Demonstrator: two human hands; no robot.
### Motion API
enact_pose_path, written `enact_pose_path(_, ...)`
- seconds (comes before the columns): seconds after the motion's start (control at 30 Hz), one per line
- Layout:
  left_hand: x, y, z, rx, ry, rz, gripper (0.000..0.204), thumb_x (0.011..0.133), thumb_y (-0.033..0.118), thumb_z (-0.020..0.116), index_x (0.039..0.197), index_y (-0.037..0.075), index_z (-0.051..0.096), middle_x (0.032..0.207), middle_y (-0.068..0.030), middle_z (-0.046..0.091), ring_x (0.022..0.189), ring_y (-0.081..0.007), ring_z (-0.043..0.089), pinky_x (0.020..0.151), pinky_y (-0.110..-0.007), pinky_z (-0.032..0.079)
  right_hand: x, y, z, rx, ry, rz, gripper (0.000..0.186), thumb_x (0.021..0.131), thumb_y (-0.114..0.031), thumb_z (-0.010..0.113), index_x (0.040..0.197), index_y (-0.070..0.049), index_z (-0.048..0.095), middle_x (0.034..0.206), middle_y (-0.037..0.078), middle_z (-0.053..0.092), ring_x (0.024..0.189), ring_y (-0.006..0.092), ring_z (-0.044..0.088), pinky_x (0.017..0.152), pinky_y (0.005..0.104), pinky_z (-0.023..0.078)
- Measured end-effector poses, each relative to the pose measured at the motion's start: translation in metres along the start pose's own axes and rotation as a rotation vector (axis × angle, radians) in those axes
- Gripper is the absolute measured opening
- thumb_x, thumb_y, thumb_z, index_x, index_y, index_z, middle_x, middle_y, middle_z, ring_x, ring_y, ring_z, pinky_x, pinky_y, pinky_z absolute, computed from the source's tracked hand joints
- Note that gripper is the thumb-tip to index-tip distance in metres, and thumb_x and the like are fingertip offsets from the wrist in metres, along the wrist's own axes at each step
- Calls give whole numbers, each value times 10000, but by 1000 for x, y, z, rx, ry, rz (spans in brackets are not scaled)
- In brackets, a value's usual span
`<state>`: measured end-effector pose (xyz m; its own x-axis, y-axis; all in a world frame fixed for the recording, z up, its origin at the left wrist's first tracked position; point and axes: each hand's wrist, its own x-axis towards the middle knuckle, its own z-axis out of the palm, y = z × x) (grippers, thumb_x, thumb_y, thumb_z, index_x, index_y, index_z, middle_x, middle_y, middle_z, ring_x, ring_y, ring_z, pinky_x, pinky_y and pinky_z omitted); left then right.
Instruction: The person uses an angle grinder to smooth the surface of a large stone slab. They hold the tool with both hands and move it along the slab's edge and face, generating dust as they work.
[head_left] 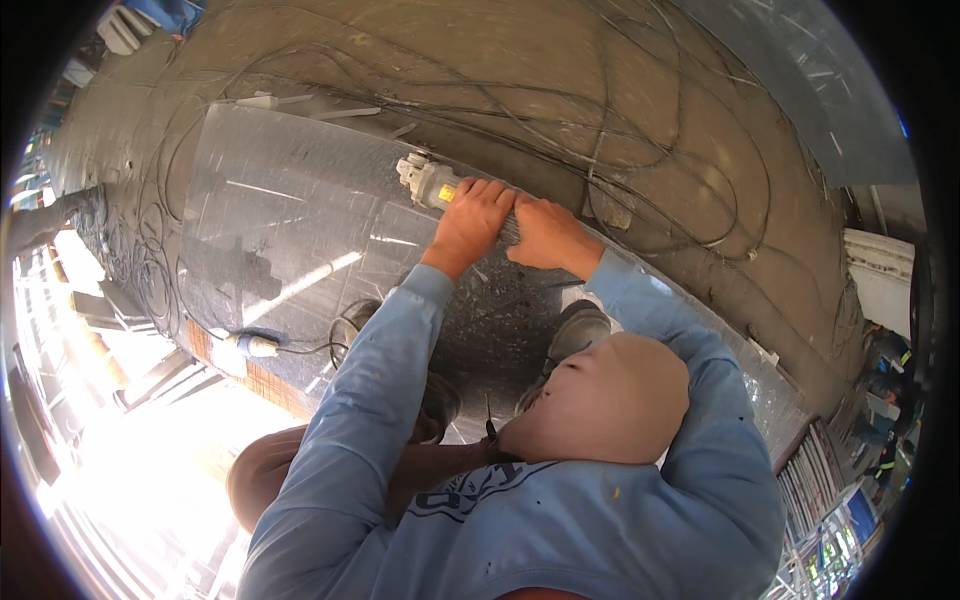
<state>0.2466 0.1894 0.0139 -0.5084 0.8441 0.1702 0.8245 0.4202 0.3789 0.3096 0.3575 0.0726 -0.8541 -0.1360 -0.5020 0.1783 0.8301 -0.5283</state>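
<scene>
At the far edge of the grey sheet (pixel 290 165), in the head view, you hold a pale power tool (pixel 428 184), its blunt head pointing left. Work looks under way, since both hands are on the tool; what is done and what is left cannot be told from the sheet's surface. Your left hand (pixel 468 222) wraps around the tool's body, knuckles up, and your right hand (pixel 553 237) curls round its rear end, just beside the left, fingertips mostly hidden. Both sleeved arms (pixel 375 370) stretch forward and converge, while a plug (pixel 254 346) lies by the sheet's near-left edge
</scene>
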Motion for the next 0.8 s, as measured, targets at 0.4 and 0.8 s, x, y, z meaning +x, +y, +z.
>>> enact_pose_path(0.4,-9,-28,10,85,42,24,226,842,80,637,1066,97,658,994,-74,650,1017,-276,640,1004,-442,471,24,-7,14,24,8,5,479,738,-189,811,1085,70,608,1009,247,731,998,405,721,828,479,587)
enact_pose_path(0.8,-8,-26,6,75,-12,17,328,798,35,664,1121,88,649,1037,-82,651,1056,-292,632,1028,-448,451,24,0,19,26,38,-57,507,729,-181,818,1098,95,605,998,266,729,998,414,721,836,473,588)
